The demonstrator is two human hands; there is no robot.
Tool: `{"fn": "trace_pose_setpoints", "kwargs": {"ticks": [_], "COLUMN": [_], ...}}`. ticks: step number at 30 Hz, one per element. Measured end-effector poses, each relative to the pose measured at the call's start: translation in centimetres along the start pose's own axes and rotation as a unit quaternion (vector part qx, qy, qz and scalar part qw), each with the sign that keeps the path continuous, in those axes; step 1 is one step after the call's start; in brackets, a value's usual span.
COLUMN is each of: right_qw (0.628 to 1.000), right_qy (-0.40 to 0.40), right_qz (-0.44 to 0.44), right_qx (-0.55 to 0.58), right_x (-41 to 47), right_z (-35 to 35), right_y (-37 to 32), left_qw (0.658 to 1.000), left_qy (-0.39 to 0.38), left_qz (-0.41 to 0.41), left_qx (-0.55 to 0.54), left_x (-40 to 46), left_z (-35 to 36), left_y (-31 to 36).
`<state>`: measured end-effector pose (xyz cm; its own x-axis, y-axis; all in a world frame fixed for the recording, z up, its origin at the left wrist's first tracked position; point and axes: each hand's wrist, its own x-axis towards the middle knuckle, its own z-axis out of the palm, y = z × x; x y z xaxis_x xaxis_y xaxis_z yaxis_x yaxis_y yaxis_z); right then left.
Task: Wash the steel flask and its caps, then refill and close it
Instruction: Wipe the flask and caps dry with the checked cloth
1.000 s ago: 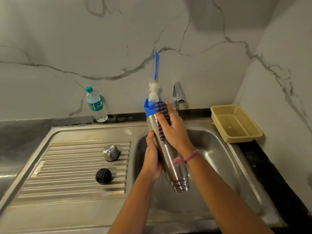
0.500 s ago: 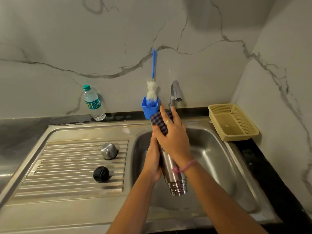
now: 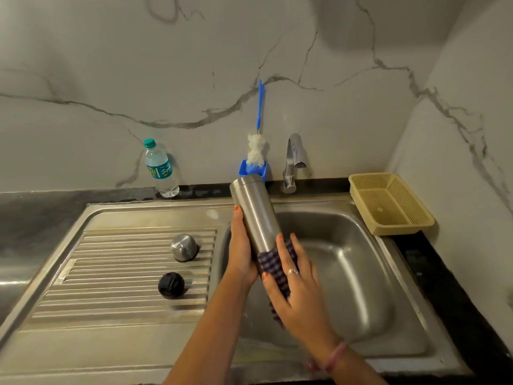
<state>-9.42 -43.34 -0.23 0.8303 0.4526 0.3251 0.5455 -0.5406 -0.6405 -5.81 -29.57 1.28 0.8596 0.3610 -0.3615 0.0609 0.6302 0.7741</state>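
Two hands work over the sink [image 3: 361, 218]: the left hand [image 3: 241, 252] grips the flask [image 3: 254, 215], tilted base-up so drips fall into the basin, while the right hand [image 3: 298, 294] wraps a checked cloth [image 3: 273, 263] around its lower end. Both caps [image 3: 183, 247] wait on the drainboard [image 3: 111, 262], left.

The steel flask [image 3: 256, 215] is a tall brushed cylinder, held tilted over the sink basin with its closed base up toward the wall; its lower end is hidden. On the ribbed drainboard sit its caps, apart: the steel cap [image 3: 183, 247] and nearer, the black cap [image 3: 171, 284].
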Motion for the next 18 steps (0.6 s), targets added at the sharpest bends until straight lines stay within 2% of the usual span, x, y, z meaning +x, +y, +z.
{"fn": "trace_pose_setpoints", "kwargs": {"ticks": [4,9,14,18], "right_qw": [0.995,0.965,0.968,0.985], "right_qy": [-0.032,-0.046,-0.043,-0.034], "right_qz": [0.047,0.112,0.066,0.034], "right_qx": [0.084,0.233,0.240,0.165], "right_x": [7.1,14.6,9.8,2.0], "right_z": [-0.7,-2.7,-2.2,-0.1], "right_y": [-1.1,-2.1,-1.1,0.4], "left_qw": [0.998,0.996,0.996,0.999], "left_qy": [-0.058,-0.089,-0.084,-0.031], "left_qz": [-0.009,-0.021,0.014,-0.009], "left_qx": [0.007,0.013,-0.006,-0.027], "left_x": [-0.3,-0.9,-0.3,0.6], "left_z": [0.1,0.9,0.7,-0.3], "left_y": [-0.9,-1.1,-0.5,-0.1]}}
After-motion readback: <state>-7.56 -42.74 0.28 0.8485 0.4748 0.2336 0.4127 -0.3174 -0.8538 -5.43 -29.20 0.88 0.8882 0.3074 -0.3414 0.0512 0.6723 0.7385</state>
